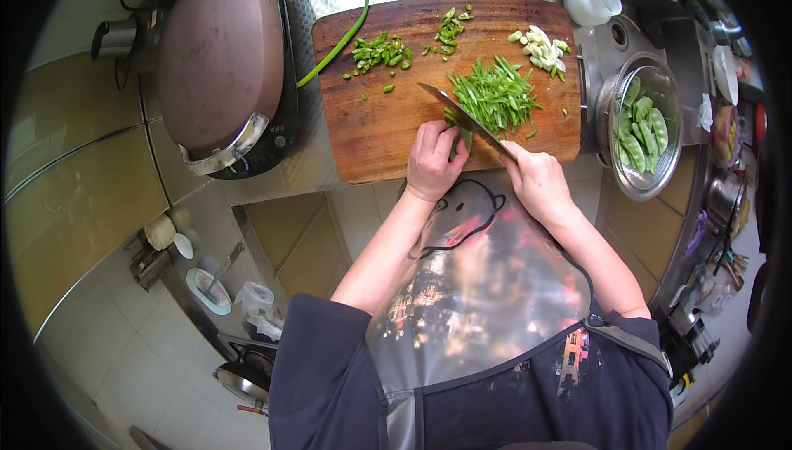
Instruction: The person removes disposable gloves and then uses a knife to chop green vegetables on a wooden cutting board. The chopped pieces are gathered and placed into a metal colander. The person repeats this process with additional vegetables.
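My right hand (537, 176) grips the handle of a kitchen knife (465, 114), its blade angled up and left over the wooden cutting board (377, 131). With curled fingertips, my left hand (436, 158) presses flat green pieces (460, 144), probably snow peas, against the board close to the blade; the fingers partly hide them. Just beyond the blade lies a heap of finely shredded green pods (495, 96). Farther back are chopped green chili (382, 53), a smaller pile of green chili rings (450, 30) and sliced white garlic or scallion (542, 49).
A long green chili or scallion stalk (341, 43) crosses the board's left edge. Left of it stands an electric griddle (219, 57) with a closed brown lid. To the right, a metal bowl (675, 88) holds whole snow peas (643, 128), near a white jar (589, 4) with a spoon.
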Action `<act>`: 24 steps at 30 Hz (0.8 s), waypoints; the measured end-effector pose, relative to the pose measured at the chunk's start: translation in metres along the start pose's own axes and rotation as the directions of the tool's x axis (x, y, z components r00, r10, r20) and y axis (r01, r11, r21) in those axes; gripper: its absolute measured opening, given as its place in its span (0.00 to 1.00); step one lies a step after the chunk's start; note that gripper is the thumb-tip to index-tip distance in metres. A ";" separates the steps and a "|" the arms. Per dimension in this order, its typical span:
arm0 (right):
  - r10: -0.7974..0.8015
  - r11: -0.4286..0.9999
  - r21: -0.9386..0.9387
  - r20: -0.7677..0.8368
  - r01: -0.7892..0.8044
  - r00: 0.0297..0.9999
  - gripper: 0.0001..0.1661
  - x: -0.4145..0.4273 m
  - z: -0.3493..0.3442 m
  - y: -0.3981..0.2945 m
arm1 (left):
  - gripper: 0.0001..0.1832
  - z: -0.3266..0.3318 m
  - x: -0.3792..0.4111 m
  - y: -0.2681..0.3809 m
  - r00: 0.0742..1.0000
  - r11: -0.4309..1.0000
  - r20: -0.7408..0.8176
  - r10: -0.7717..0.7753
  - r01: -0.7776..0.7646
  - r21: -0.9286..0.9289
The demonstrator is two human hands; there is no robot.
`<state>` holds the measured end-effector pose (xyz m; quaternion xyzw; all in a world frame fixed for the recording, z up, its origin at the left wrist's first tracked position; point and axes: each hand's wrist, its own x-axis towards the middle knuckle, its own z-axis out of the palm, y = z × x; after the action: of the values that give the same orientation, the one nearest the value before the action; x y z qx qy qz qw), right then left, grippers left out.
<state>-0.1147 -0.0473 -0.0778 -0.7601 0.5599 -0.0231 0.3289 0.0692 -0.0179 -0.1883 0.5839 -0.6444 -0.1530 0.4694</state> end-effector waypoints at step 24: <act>0.029 0.979 -0.205 0.116 -0.005 0.993 0.13 -0.004 -0.001 -0.008 | 0.14 -0.004 0.000 0.002 1.000 1.000 0.001 0.004 -0.004 0.012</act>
<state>-0.1100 -0.0429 -0.0709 -0.7852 0.5452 0.0824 0.2819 0.0710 -0.0156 -0.1845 0.5854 -0.6466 -0.1484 0.4660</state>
